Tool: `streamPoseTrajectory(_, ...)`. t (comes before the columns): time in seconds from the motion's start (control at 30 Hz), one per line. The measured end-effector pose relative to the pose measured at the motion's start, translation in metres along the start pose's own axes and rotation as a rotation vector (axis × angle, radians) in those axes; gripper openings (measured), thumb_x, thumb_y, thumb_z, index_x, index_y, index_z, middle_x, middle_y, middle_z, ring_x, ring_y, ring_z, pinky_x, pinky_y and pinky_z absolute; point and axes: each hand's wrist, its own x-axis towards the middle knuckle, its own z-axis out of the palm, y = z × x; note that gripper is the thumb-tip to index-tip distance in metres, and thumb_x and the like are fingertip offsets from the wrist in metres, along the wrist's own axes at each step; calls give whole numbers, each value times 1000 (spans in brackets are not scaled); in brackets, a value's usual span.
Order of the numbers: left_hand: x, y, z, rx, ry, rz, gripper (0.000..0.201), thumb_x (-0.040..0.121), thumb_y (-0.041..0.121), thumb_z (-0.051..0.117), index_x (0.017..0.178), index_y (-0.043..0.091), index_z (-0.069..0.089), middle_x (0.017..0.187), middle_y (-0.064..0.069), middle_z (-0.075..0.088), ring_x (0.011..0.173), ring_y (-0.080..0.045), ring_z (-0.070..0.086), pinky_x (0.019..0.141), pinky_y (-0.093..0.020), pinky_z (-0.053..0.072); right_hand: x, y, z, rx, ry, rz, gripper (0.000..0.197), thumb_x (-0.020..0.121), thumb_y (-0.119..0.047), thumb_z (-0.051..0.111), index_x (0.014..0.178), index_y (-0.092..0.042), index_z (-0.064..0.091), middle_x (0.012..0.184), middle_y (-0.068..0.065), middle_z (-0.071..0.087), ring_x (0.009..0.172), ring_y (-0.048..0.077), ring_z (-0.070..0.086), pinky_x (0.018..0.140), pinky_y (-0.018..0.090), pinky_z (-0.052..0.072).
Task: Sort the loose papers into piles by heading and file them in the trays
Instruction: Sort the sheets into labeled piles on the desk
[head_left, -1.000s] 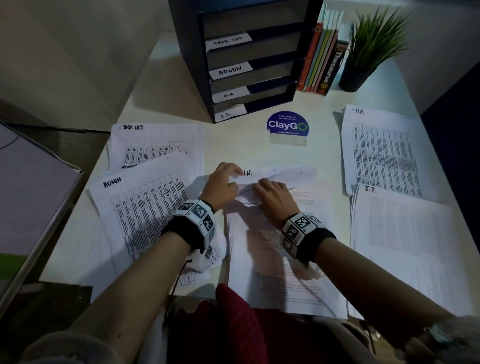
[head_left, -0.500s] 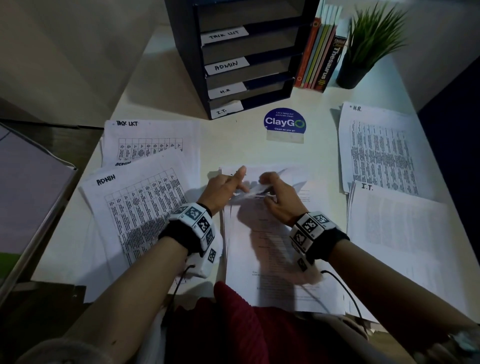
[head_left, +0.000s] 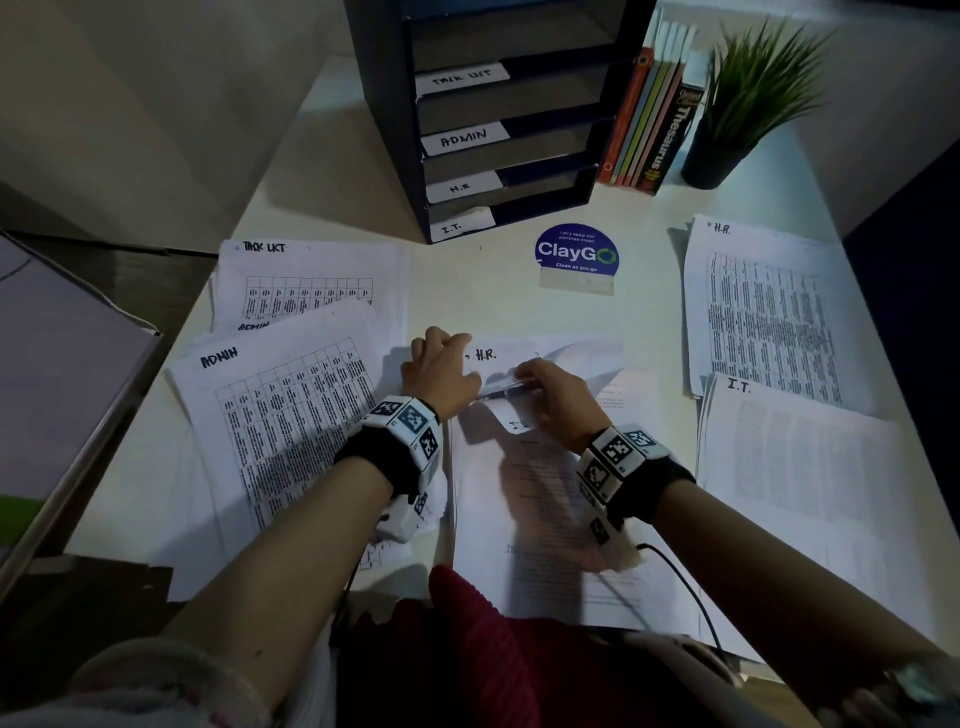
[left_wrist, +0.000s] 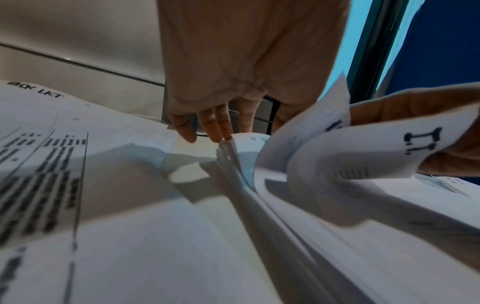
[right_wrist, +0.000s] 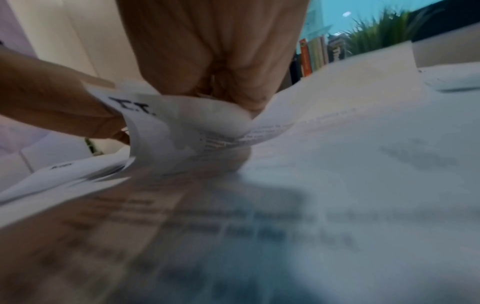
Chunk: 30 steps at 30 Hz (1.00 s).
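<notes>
- Right hand of mine was clamped on the top corner of a sheet headed I.T., thumb and fingers pinching it and curling it back off the unsorted stack in front of me.
- My left hand lay with fingers straight, fingertips pressing the stack's far left corner flat on the worktop.
- Under the curled corner, the next sheet's heading, H.R., was showing.
- Sorted piles lay around: TASK LIST and ADMIN on my left, the H.R. pile and the I.T. pile on my right.
- The labelled trays stood at the back; I could not tell whether anything was in them yet.
- To do this step well, I judged I should keep the left hand pressing so only one sheet lifted, then carry it flat to the I.T. pile and square its edges there.
</notes>
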Motion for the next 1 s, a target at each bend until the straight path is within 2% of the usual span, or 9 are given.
streamPoseTrajectory(0.1, -3, -1, -1, 30, 66, 77, 48, 89, 17, 47, 137, 19, 38, 135, -8, 38, 124, -26, 36, 101, -38, 28, 6, -9, -3, -79, -14, -33, 24, 80, 3, 60, 104, 2, 62, 112, 19, 58, 93, 32, 61, 78, 22, 40)
streamPoseTrajectory(0.2, -10, 0, -3, 81, 164, 184, 41, 89, 14, 48, 129, 17, 47, 129, -6, 49, 116, -26, 48, 98, -36, 31, 8, -17, -3, -197, 15, -65, 16, 81, -2, 62, 96, 3, 62, 138, 19, 39, 92, 35, 61, 78, 35, 46)
streamPoseTrajectory(0.3, -14, -2, -2, 3, 187, 282, 18, 90, 13, 50, 106, 9, 58, 104, -9, 58, 95, -28, 56, 79, -31, 38, 6, -22, -5, -284, 5, -68, 11, 84, -6, 59, 92, 2, 59, 150, 13, 26, 92, 34, 61, 75, 38, 46)
streamPoseTrajectory(0.4, -15, -11, 1, -199, 97, 290, 23, 92, 22, 54, 72, 11, 53, 68, -6, 52, 67, -23, 51, 59, -25, 30, 3, -27, -4, -306, -27, -114, 8, 77, 5, 57, 84, 6, 58, 117, 25, 57, 82, 38, 63, 66, 37, 48)
streamPoseTrajectory(0.5, -16, -13, 1, -379, 42, 233, 49, 88, 52, 47, 57, 15, 42, 52, 0, 40, 54, -17, 39, 56, -26, 30, 0, -29, 1, -273, 8, -105, 13, 71, 8, 52, 84, 6, 53, 81, 26, 58, 67, 39, 59, 57, 35, 43)
streamPoseTrajectory(0.6, -19, -12, 4, -479, -64, 216, 81, 55, 91, 34, 72, 15, 57, 63, 3, 51, 58, -11, 45, 55, -17, 34, 0, -27, 0, -223, 16, 24, 18, 86, 0, 48, 99, -5, 36, 100, 25, 57, 85, 38, 56, 70, 41, 44)
streamPoseTrajectory(0.7, -17, -13, 11, -478, -30, 189, 116, 42, 99, 27, 117, 14, 54, 104, 1, 55, 91, -13, 54, 77, -24, 45, 0, -26, 0, -183, 20, 49, 32, 88, -7, 53, 117, -4, 41, 115, 22, 55, 98, 37, 56, 83, 48, 46)
streamPoseTrajectory(0.83, -9, -5, 7, -294, 84, 97, 64, 91, 61, 27, 135, 18, 42, 134, -5, 39, 124, -22, 35, 106, -39, 29, -5, -24, 5, -294, 32, -59, 15, 79, -3, 59, 92, 3, 61, 93, 25, 55, 83, 42, 57, 66, 49, 48)
streamPoseTrajectory(1.0, -1, -3, 7, -121, -14, -2, 51, 95, 51, 29, 135, 21, 40, 135, -3, 32, 127, -22, 25, 105, -41, 23, -12, -28, 0, -486, 73, -94, 17, 60, -8, 74, 75, -4, 66, 91, 22, 60, 75, 41, 57, 57, 44, 48)
